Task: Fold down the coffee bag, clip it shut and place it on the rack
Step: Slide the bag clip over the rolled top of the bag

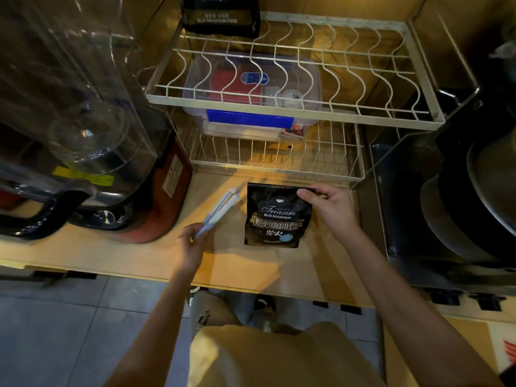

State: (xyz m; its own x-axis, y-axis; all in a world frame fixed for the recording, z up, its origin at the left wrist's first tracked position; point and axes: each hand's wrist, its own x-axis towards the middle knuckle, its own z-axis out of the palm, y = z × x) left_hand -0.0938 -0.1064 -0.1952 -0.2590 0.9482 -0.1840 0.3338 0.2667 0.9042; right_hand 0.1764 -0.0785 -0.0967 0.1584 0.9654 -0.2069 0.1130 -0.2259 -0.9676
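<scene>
A black coffee bag (pixel 276 219) with gold and white lettering lies flat on the wooden counter (pixel 265 266), in front of the white wire rack (pixel 293 107). My right hand (pixel 332 208) pinches the bag's top right corner, where the top edge looks folded over. My left hand (pixel 192 244) holds one end of a long white and light blue bag clip (pixel 220 210), which points up and right toward the bag's top left corner. The clip's jaws are slightly apart at the far end and do not touch the bag.
A second black coffee bag (pixel 220 15) stands on the rack's upper tier at the back left. A clear plastic box (pixel 251 93) with a blue latch sits on the lower tier. A blender (pixel 83 135) stands to the left, dark pans (pixel 474 191) to the right.
</scene>
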